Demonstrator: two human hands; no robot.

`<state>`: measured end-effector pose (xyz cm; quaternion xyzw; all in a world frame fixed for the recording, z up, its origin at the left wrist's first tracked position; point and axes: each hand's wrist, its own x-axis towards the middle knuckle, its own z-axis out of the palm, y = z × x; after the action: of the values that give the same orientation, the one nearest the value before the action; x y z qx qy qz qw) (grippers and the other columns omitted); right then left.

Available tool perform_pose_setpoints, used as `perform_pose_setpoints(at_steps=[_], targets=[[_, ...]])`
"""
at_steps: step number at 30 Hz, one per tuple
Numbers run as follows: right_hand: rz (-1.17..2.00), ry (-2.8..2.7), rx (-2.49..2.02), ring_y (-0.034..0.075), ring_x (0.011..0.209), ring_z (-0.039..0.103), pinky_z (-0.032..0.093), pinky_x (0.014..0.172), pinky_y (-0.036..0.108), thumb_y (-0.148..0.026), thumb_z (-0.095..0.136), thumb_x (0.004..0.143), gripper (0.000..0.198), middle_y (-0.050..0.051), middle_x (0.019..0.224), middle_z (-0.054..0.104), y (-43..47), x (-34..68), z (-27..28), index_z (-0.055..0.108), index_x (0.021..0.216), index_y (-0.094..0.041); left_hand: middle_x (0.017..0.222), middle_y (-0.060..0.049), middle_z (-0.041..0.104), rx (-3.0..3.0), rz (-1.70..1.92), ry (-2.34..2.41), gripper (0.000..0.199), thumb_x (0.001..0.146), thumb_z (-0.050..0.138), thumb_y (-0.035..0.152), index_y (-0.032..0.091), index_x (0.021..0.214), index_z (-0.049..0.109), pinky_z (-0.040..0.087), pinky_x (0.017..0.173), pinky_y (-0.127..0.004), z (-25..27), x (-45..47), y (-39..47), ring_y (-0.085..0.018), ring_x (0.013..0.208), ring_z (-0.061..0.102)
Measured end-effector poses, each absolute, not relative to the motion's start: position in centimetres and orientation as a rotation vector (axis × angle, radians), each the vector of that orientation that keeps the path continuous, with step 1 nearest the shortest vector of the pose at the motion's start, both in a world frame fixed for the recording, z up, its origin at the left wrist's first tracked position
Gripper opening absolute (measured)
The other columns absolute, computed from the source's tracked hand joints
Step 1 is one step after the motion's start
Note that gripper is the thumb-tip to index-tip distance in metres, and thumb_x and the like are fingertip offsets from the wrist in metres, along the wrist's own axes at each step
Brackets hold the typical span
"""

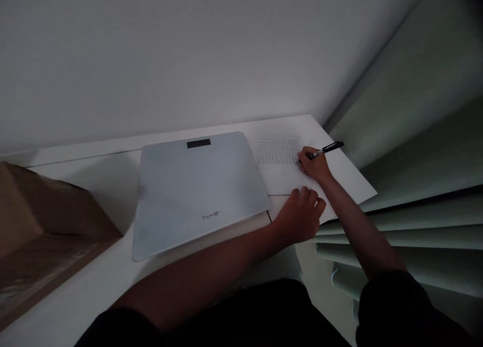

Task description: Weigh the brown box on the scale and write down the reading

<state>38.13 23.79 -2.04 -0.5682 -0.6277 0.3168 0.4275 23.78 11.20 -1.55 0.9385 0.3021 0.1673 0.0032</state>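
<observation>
My right hand (314, 163) is closed around a black pen (332, 146). The pen's tip meets a sheet of paper (279, 178) at the right end of the last of several rows of handwriting. Below the writing, the sheet is blank. My left hand (301, 216) rests at the sheet's lower edge, its fingers slightly bent and apart, with nothing seen in them. Left of the paper lies a pale, flat bathroom scale (196, 186) with a dark display at its top and lettering near its bottom edge. The scale's right side borders the paper.
A white table (328, 135) runs along a plain wall (188, 60). At the left stands a brown cardboard box (49, 206). Greenish curtains (422, 130) hang close to the table's right end.
</observation>
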Motion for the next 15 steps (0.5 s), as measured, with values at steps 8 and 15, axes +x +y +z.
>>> perform_pose_setpoints(at_steps=[8, 15], targets=[[0.355, -1.569, -1.366, 0.014, 0.055, 0.050, 0.041, 0.055, 0.027, -0.054, 0.058, 0.091, 0.039, -0.001, 0.060, 0.053, 24.4, 39.1, -1.7, 0.049, 0.074, -0.021, 0.119, -0.017, 0.055, 2.926, 0.540, 0.957, 0.033, 0.094, 0.048, 0.026, 0.008, 0.121, 0.054, 0.043, 0.083, -0.046, -1.8, 23.9, 11.3, -0.034, 0.107, 0.051], [0.171, -1.798, -1.286, 0.015, 0.066, 0.053, 0.045, 0.063, 0.028, -0.041, 0.069, 0.087, 0.025, -0.001, 0.075, 0.058, 25.2, 39.6, -2.3, 0.065, 0.100, -0.021, 0.115, -0.015, 0.053, 2.907, 0.612, 0.940, 0.032, 0.093, 0.050, 0.026, 0.009, 0.120, 0.052, 0.043, 0.080, -0.045, -1.5, 23.7, 11.1, -0.032, 0.106, 0.049]])
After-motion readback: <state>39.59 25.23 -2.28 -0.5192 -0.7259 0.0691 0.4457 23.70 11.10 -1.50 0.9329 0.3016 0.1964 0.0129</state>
